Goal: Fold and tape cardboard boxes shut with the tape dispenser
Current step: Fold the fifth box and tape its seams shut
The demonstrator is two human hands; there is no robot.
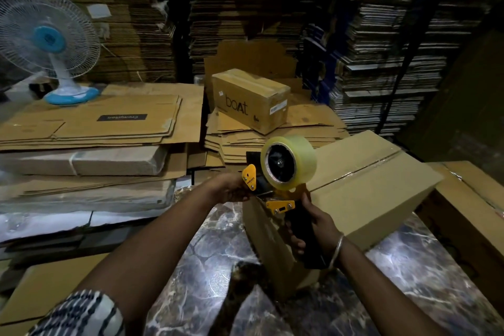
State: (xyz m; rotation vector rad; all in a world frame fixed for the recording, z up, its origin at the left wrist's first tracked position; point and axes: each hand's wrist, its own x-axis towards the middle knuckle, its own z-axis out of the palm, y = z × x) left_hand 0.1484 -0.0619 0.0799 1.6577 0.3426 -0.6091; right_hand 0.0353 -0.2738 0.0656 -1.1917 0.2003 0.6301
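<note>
The cardboard box (362, 194) in hand sits on the marble-patterned floor (207, 275), tipped w/ its top seam running away from the camera. Top flaps are folded shut and a strip of clear tape already runs along that seam, glinting at the far end. So the fold is done and the top strip looks laid, by my read.

The tape dispenser (281, 180), yellow frame w/ a clear tape roll (289, 163), is at the near end of the box, right at the top edge where the seam turns down the near face. Right hand (313, 226) is wrapped round the black handle. Left hand (231, 188) is at the dispenser's front, by the yellow guard; fingers seem curled on it or on the tape end, but I can't tell which from this angle. Hands are close together, both on the tool.

Likely step: finishing the strip over the near edge and cutting it, or pulling fresh tape. Can't tell if the tape is cut yet.

Left to do: bottom seam can't be seen, so its state is unknown. One taped "boAt" box (251, 98) rests on flat cartons (95, 123) behind; many flat cartons around suggest plenty more boxes to go. A table fan (49, 43) stands at left.
</note>
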